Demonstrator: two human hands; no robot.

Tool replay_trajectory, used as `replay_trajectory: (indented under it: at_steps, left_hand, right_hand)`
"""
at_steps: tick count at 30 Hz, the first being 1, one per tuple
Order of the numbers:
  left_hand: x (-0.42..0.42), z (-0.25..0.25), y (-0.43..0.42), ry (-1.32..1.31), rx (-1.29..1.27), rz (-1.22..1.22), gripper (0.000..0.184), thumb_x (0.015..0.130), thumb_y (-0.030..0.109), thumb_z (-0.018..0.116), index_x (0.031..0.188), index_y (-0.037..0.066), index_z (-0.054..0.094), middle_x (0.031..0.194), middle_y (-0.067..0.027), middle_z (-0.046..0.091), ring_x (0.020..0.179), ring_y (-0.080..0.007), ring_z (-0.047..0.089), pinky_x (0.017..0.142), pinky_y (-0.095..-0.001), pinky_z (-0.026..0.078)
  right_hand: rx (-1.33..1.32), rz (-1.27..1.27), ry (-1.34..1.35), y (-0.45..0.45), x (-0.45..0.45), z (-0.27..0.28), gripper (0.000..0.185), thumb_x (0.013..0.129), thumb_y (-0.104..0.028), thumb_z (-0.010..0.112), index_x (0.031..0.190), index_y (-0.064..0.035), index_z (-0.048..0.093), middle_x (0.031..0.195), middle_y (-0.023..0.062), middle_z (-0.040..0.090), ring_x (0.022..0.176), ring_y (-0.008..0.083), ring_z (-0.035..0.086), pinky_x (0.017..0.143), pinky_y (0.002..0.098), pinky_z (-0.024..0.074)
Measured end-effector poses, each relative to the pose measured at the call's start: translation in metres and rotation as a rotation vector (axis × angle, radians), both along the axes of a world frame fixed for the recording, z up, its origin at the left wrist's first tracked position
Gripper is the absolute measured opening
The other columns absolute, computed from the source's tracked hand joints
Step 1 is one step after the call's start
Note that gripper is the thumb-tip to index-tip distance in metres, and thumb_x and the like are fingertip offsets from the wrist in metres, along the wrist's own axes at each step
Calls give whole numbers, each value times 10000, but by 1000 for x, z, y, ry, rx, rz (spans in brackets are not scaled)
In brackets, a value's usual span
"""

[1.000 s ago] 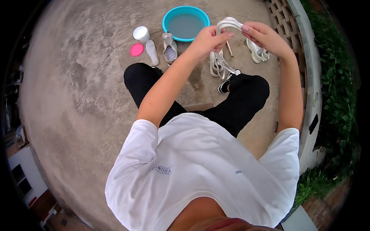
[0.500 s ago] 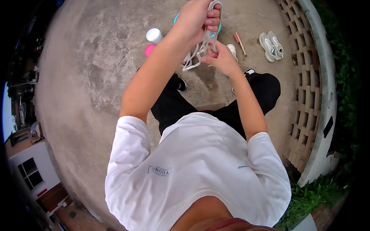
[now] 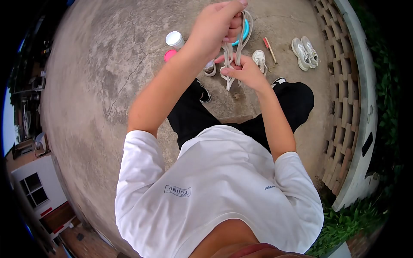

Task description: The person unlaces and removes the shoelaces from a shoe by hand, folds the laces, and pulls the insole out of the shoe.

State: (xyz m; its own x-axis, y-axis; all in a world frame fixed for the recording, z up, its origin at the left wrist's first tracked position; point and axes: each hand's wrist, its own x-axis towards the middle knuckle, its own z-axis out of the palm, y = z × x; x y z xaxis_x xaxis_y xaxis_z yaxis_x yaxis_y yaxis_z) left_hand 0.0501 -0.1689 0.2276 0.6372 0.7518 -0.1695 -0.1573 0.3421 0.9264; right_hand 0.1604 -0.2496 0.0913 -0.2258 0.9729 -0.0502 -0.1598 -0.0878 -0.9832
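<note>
Off-white shoelaces [image 3: 228,82] hang in a loose bundle between my two hands. My left hand [image 3: 218,26] is closed around their upper part, with a loop hanging out beside its fingers. Just below, my right hand [image 3: 245,72] pinches the strands between thumb and fingers, and the lower ends dangle under it. Past my right hand, a white shoe [image 3: 259,59] stands on the ground. Another shoe [image 3: 210,69] is partly hidden behind my left wrist and the laces. A turquoise basin [image 3: 245,33] is mostly covered by my left hand.
White shoes [image 3: 304,53] stand as a pair at the right, near a perforated brick wall [image 3: 342,99]. A brush [image 3: 270,48] with a red part and pale handle lies on the concrete. A white tub [image 3: 174,39] and a pink round item [image 3: 170,55] are beyond my left forearm.
The laces now hang more vertically, their lower ends gathered under my right hand instead of spreading left. My right hand has dropped slightly, and more of both nearby shoes shows.
</note>
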Motion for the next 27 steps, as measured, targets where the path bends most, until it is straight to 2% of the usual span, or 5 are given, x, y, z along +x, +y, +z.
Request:
replay_trajectory:
  at_steps: [9,15,17,22,27]
  left_hand:
    - [-28,-31,25,-76,245,83,326,930,323,519,738,62,488,581,48,293,521,-84,349,482,-248,355]
    - [-84,-91,68,425,224,172,334,881,278,576,1017,-27,590,880,-113,614,886,-248,616,886,-381,484]
    - [-77,-116,64,664,1276,336,525,849,314,652,1263,17,525,1210,-156,587,1178,-305,526,1013,-419,407]
    - [-22,-127,27,300,834,-723,788,726,251,803,1389,100,404,1226,-133,596,1145,-253,570,952,-386,456]
    - [-13,-154,37,333,692,-722,725,729,308,796,1324,91,444,1045,-140,663,953,-263,649,822,-371,501]
  right_hand:
    - [142,-115,78,4,-10,-24,227,947,-253,590,989,-30,610,740,1,577,635,79,537,610,237,446]
    - [-286,133,66,8,20,-10,265,971,-333,538,890,-83,502,552,-62,377,411,22,301,354,197,236]
    - [-396,312,-46,18,27,-12,207,965,-272,540,916,-73,511,547,-65,373,420,29,302,377,210,237]
    - [-376,502,-325,44,40,-15,120,904,-178,532,850,-72,543,561,-54,396,438,41,330,404,228,247]
    - [-401,554,-393,49,58,-12,195,919,-235,539,811,-73,555,578,-50,403,463,47,362,423,225,262]
